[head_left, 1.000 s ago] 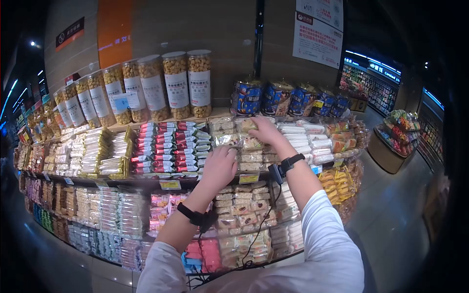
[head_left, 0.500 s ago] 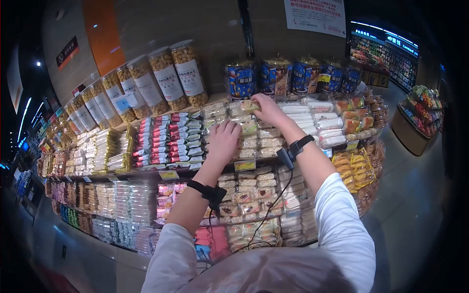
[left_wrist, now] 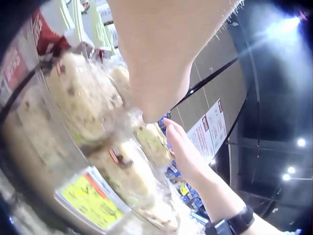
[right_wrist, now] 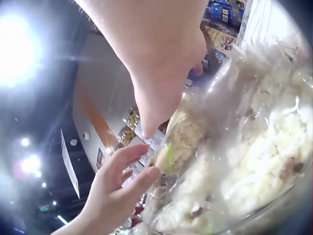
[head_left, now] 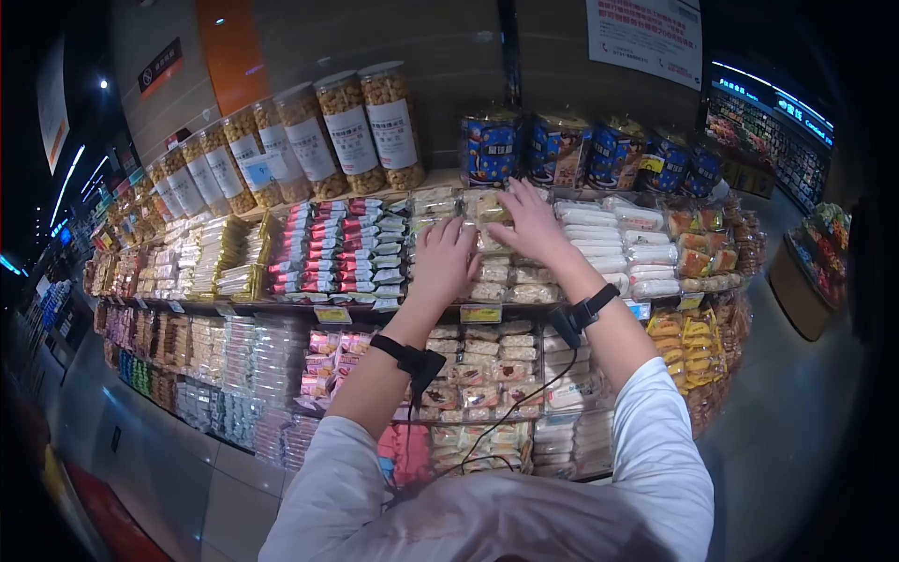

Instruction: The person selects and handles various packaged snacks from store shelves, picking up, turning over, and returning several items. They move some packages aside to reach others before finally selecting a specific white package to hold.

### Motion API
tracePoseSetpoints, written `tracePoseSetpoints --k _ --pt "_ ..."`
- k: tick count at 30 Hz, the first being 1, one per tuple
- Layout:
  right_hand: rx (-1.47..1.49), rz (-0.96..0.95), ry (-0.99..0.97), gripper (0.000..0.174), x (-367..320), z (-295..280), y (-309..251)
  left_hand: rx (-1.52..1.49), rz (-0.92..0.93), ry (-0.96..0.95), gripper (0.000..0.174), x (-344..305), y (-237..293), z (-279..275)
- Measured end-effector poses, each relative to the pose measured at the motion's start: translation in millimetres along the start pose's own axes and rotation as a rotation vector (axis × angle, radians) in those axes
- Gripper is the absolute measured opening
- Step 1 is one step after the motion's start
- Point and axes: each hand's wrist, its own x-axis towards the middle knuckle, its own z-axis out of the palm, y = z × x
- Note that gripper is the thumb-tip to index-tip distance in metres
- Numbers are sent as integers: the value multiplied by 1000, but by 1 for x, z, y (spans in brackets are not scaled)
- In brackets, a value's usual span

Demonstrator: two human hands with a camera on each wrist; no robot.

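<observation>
Both hands are over a bin of clear-wrapped, pale puffed-rice bars (head_left: 501, 273) on the top shelf in the head view. My left hand (head_left: 445, 255) rests on the left part of the stack, fingers loosely extended. To its right, my right hand (head_left: 532, 225) lies over the back rows with fingers spread and thumb pointing left. A wrapped bar (head_left: 484, 204) shows between the two hands. In the right wrist view, the left thumb is right at the end of a bar with a green mark (right_wrist: 182, 142). The undersides of the right fingers are hidden.
Blue canisters (head_left: 492, 150) and tall jars of popcorn (head_left: 393, 126) stand behind the bin. Red-and-white packets (head_left: 342, 245) lie to the left, white-wrapped sticks (head_left: 646, 245) to the right. A price tag (head_left: 480, 314) lines the shelf edge, with a lower shelf of snacks beneath.
The right hand has gone from gripping the end of a back-row bar to lying over the bars with spread fingers. The left hand stays on the stack; the head view has shifted.
</observation>
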Motion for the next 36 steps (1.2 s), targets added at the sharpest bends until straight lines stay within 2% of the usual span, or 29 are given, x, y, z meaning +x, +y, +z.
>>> tracePoseSetpoints --k 1,3,4,5,11,14,17,19,21,22,24,25,27,28,29,31,33,36 --pt "1 1 3 68 -3 -5 -7 -10 -35 8 53 -3 -11 -6" --pt "-157 -148 -39 83 -9 -8 -14 42 -64 -56 54 -7 -37 -10" --pt "-144 -156 -76 91 -11 -6 -14 50 -54 -58 57 -8 -46 -12" --pt "-138 -150 -78 91 -12 -5 -14 58 -44 -59 59 -7 -53 -13" --pt "-139 -258 -88 78 -11 -6 -22 -128 -31 -269 64 4 -70 -18" --pt "-181 -268 -2 68 -14 9 -20 -121 -94 -336 62 8 -70 -25" --pt "-141 -220 45 62 -15 13 -16 -155 -114 -357 62 12 -72 -32" --pt "-79 -205 78 61 -16 12 -13 -191 -119 -297 62 10 -83 -25" --pt "-93 -195 82 62 -18 14 -13 -450 -327 151 53 9 -93 -19" --pt "-108 -194 86 62 -19 14 -13 -454 -323 146 53 11 -93 -22" --pt "-103 -182 72 64 -20 12 -13 -1167 -677 283 46 12 -95 -29" --pt "-96 -178 59 66 -19 11 -14 -1167 -680 282 46 12 -94 -33" --pt "-80 -176 54 68 -18 12 -12 -1296 -843 232 42 10 -93 -43" --pt "-68 -174 54 70 -17 13 -12 -1437 -812 192 37 9 -97 -45" --pt "-64 -176 52 70 -15 14 -12 -1433 -817 193 37 7 -97 -46" --pt "-7 -132 49 71 -13 16 -12 -1727 -946 195 32 5 -91 -51" --pt "13 -128 35 71 -11 18 -10 -1800 -948 172 30 8 -81 -61" --pt "52 -130 18 72 -7 22 -4 -1647 -807 -14 29 3 -82 -59"
